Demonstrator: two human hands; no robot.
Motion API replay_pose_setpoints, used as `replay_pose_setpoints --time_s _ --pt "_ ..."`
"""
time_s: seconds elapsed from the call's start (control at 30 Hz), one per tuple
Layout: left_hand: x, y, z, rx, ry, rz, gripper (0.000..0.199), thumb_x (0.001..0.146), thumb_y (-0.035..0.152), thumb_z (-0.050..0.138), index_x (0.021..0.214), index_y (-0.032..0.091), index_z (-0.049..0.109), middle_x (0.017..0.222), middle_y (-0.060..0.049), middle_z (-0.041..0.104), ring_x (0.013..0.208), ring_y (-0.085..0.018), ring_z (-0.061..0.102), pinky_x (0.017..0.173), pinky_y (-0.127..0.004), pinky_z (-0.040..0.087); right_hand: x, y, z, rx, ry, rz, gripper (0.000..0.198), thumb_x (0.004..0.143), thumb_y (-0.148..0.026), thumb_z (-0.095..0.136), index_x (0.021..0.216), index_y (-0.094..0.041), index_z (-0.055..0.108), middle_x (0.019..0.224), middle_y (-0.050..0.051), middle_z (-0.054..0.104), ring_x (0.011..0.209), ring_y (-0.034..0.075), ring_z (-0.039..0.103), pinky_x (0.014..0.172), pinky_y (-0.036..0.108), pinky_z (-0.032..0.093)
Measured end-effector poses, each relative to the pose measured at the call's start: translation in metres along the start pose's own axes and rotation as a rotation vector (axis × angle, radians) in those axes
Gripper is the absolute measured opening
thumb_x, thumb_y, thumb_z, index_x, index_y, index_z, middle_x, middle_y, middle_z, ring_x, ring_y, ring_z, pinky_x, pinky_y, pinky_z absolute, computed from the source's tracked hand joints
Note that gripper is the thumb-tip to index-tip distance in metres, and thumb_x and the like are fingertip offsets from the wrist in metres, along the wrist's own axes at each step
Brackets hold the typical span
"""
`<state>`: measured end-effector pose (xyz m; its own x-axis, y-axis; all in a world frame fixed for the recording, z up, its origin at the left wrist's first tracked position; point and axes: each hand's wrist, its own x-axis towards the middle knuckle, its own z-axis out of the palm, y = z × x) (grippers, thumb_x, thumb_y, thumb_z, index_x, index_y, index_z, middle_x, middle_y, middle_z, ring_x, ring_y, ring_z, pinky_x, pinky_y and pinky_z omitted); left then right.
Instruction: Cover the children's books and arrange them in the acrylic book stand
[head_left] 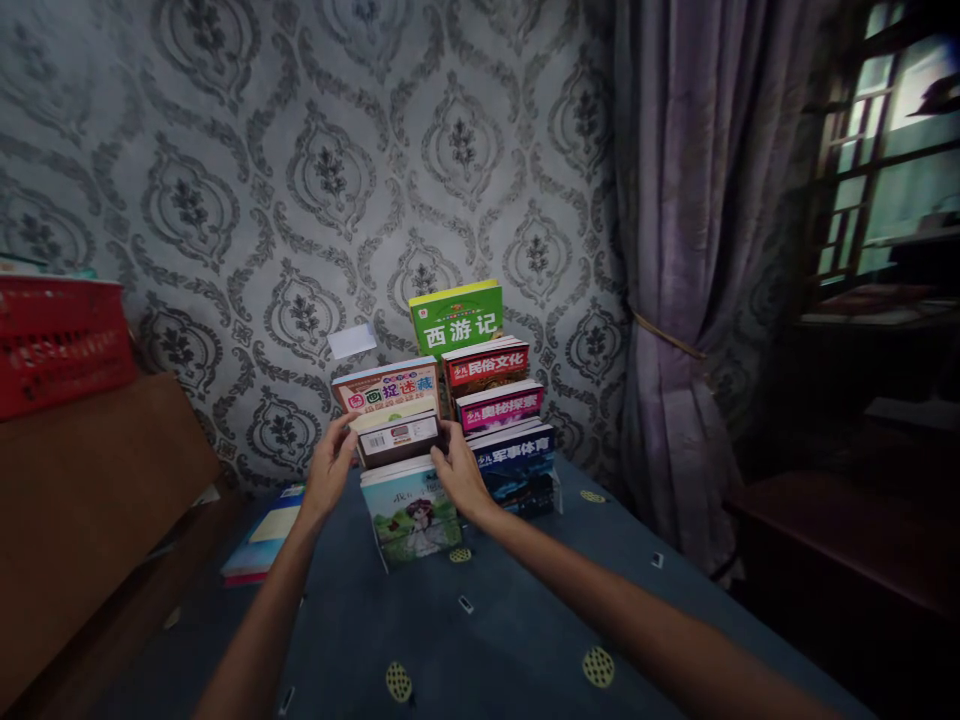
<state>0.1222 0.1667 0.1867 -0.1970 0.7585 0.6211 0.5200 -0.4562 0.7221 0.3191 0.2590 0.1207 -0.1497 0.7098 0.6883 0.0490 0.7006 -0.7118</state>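
Observation:
Between my two hands is a dark-edged book (396, 458) with a white barcode strip along its top. My left hand (330, 468) grips its left side and my right hand (459, 468) its right side, fingers bent around the edges. Directly in front stands a light-blue picture book (416, 515) with a girl on a green meadow. Behind my hands a book with colourful lettering (386, 388) stands upright. The lower part of the held book is hidden by the picture book.
To the right stand several books in a row: a navy book (517, 470), a pink one (501, 408), a red one (487, 366) and a tall green one (457, 318). Left are flat-lying books (262, 540), a cardboard box (97, 520) and a red basket (60, 340). A purple curtain (679, 300) hangs right.

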Motion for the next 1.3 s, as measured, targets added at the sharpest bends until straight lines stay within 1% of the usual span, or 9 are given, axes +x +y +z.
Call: replay_pose_setpoints --time_s 0.13,0.27,0.43,0.57,0.7,0.8,0.9,1.1,1.3 --pt "-0.007 -0.008 0.006 -0.011 -0.051 0.060 0.059 0.091 0.043 0.053 0.143 0.023 0.035 0.128 -0.012 0.062 0.115 -0.023 0.062 0.091 -0.037 0.053 0.001 0.002 0.000 0.008 -0.008 0.000 0.044 0.086 -0.023 0.045 0.130 -0.018 0.043 0.131 0.015 0.059 0.123 0.025 0.057 0.107 0.046 0.044" --pt "-0.013 -0.017 0.015 0.006 -0.028 0.102 0.069 0.091 0.035 0.054 0.148 0.021 0.017 0.127 -0.014 0.061 0.115 -0.023 0.062 0.096 -0.040 0.051 0.001 0.005 0.004 0.014 0.007 -0.014 0.050 0.085 -0.025 0.047 0.134 -0.017 0.042 0.135 0.015 0.058 0.125 0.026 0.055 0.108 0.047 0.042" --pt "-0.014 -0.028 0.016 0.259 0.139 0.061 0.044 0.091 0.031 0.052 0.132 0.019 0.041 0.111 -0.012 0.066 0.105 -0.025 0.064 0.091 -0.042 0.050 -0.001 0.013 0.009 0.066 0.027 0.020 0.054 0.084 -0.029 0.050 0.137 -0.018 0.041 0.138 0.015 0.056 0.129 0.026 0.053 0.110 0.047 0.041" --pt "-0.013 -0.031 0.012 0.377 0.176 0.076 0.035 0.091 0.030 0.053 0.124 0.022 0.048 0.104 -0.008 0.067 0.097 -0.023 0.065 0.086 -0.038 0.050 -0.003 0.021 0.011 0.015 0.028 0.056 0.054 0.087 -0.039 0.051 0.137 -0.018 0.044 0.138 0.016 0.057 0.127 0.028 0.055 0.107 0.048 0.043" --pt "-0.005 -0.033 0.012 0.389 0.195 0.058 0.031 0.088 0.026 0.056 0.118 0.022 0.050 0.087 -0.002 0.064 0.083 -0.021 0.065 0.078 -0.033 0.050 -0.001 0.030 0.013 -0.063 0.034 0.046 0.056 0.088 -0.045 0.049 0.137 -0.018 0.048 0.136 0.015 0.059 0.126 0.029 0.055 0.108 0.049 0.042" --pt "0.003 -0.036 0.014 0.274 0.183 -0.013 0.026 0.087 0.022 0.054 0.113 0.022 0.049 0.076 0.003 0.058 0.067 -0.017 0.063 0.069 -0.029 0.049 0.001 0.035 0.014 -0.090 0.028 0.038 0.058 0.087 -0.047 0.049 0.136 -0.016 0.050 0.135 0.016 0.059 0.126 0.029 0.054 0.108 0.050 0.041" --pt "0.006 -0.037 0.016 0.224 0.182 -0.036 0.029 0.087 0.021 0.053 0.115 0.022 0.048 0.075 0.004 0.057 0.061 -0.016 0.061 0.066 -0.029 0.048 0.003 0.039 0.014 -0.108 0.029 0.039 0.058 0.086 -0.049 0.050 0.132 -0.015 0.054 0.134 0.018 0.060 0.125 0.031 0.055 0.108 0.051 0.041" --pt "0.007 -0.030 0.008 0.400 0.151 0.046 0.054 0.083 0.016 0.056 0.134 0.023 0.041 0.083 0.001 0.062 0.080 -0.020 0.063 0.076 -0.033 0.047 0.005 0.042 0.012 -0.130 0.034 0.000 0.055 0.086 -0.049 0.051 0.129 -0.014 0.056 0.127 0.018 0.063 0.119 0.032 0.059 0.104 0.053 0.045" --pt "0.011 -0.025 -0.002 0.458 0.075 0.038 0.056 0.085 0.022 0.057 0.138 0.025 0.040 0.086 0.000 0.064 0.078 -0.021 0.063 0.073 -0.033 0.046 0.014 0.029 0.013 -0.236 0.071 -0.099 0.059 0.088 -0.045 0.049 0.139 -0.014 0.047 0.130 0.018 0.058 0.125 0.032 0.053 0.108 0.054 0.042"
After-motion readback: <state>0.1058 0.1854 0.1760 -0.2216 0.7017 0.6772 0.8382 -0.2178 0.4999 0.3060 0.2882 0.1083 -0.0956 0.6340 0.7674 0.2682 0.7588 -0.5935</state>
